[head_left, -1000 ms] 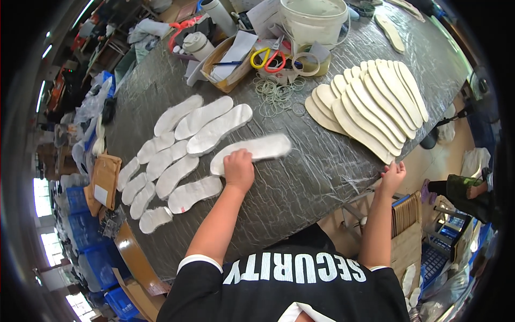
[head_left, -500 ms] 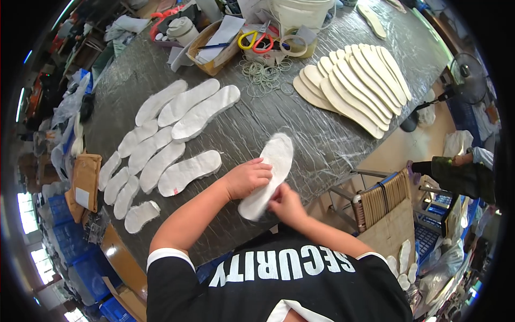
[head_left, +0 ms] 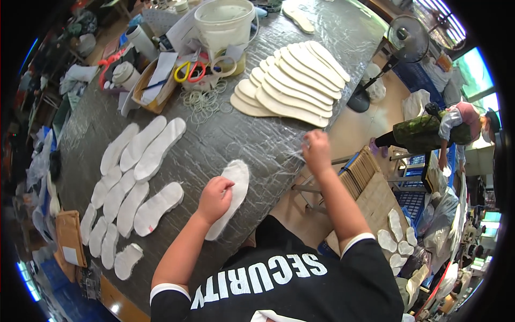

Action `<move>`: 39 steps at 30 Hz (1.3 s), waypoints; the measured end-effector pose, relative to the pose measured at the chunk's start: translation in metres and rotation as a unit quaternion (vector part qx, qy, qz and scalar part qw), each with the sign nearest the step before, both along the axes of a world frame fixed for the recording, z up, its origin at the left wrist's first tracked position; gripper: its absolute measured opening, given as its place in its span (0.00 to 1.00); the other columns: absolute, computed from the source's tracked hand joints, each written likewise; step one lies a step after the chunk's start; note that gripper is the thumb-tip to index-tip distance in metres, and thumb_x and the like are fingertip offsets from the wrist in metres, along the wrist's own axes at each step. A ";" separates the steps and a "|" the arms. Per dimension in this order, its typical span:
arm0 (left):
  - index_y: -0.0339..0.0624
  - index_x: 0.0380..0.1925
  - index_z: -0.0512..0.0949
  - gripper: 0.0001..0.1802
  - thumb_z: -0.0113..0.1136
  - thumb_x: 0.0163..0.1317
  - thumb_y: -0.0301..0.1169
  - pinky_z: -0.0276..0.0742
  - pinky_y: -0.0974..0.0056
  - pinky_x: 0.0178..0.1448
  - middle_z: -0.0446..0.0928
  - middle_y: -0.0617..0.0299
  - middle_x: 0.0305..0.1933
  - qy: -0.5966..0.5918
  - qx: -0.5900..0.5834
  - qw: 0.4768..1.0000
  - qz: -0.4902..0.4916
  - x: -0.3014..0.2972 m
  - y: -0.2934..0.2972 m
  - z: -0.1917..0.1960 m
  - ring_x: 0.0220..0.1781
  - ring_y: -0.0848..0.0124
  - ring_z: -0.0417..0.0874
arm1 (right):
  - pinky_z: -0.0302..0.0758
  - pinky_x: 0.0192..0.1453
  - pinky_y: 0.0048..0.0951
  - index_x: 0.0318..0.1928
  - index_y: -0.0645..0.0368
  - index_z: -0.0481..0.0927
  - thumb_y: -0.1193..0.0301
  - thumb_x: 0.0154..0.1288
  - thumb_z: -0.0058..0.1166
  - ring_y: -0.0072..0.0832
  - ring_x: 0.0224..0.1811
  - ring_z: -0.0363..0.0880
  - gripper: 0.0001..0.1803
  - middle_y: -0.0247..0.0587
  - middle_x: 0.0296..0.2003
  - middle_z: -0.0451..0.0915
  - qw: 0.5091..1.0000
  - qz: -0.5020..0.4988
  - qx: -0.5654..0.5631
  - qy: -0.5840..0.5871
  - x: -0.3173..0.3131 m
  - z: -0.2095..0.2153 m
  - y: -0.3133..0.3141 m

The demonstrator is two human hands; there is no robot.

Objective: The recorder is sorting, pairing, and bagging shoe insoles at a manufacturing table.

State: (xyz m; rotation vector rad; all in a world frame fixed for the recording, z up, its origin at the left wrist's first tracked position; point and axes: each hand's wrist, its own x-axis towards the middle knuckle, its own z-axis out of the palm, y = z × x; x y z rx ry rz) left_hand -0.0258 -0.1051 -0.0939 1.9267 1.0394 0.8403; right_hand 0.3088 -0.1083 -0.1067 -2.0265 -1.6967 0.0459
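A fuzzy white insole lies on the dark, plastic-covered table. My left hand rests over its left edge, fingers curled in; whether anything is between them is hidden. At the table's right edge my right hand is raised away from the insole, fingers drawn together beside a pale, blurred wisp. What they pinch is too small to name. Left of my left hand, several white insoles of graded sizes lie in overlapping rows. Cream insoles are fanned in a pile beyond my right hand.
Rubber bands lie near a box, scissors, a tape roll and a white bucket. A chair stands right of the table, a fan behind it. Another person stands far right.
My right hand has left the insole and moved up and right to the table edge. My left hand stays at the insole, its fingers now more curled. The whole view has turned.
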 end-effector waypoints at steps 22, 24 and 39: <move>0.39 0.61 0.63 0.22 0.44 0.65 0.21 0.73 0.54 0.58 0.70 0.52 0.59 -0.332 -0.562 0.749 0.108 0.110 0.110 -0.070 0.57 0.59 0.75 | 0.71 0.58 0.42 0.56 0.66 0.67 0.73 0.51 0.63 0.55 0.58 0.68 0.31 0.58 0.54 0.64 0.916 -0.084 -0.021 0.393 -0.022 -0.035 0.019; 0.39 0.61 0.62 0.22 0.42 0.67 0.22 0.72 0.54 0.58 0.70 0.53 0.59 -0.303 -0.567 0.761 0.089 0.096 0.096 -0.067 0.57 0.59 0.74 | 0.72 0.56 0.43 0.56 0.64 0.69 0.70 0.52 0.64 0.55 0.57 0.69 0.31 0.55 0.55 0.66 0.896 -0.013 -0.151 0.417 -0.007 -0.032 -0.003; 0.30 0.60 0.59 0.25 0.51 0.64 0.21 0.79 0.63 0.41 0.71 0.53 0.50 -0.162 -0.434 0.870 0.171 0.049 0.064 -0.024 0.39 0.65 0.80 | 0.69 0.58 0.43 0.42 0.62 0.78 0.72 0.55 0.55 0.45 0.56 0.68 0.13 0.53 0.48 0.73 0.986 -0.066 -0.143 0.055 0.042 0.007 0.042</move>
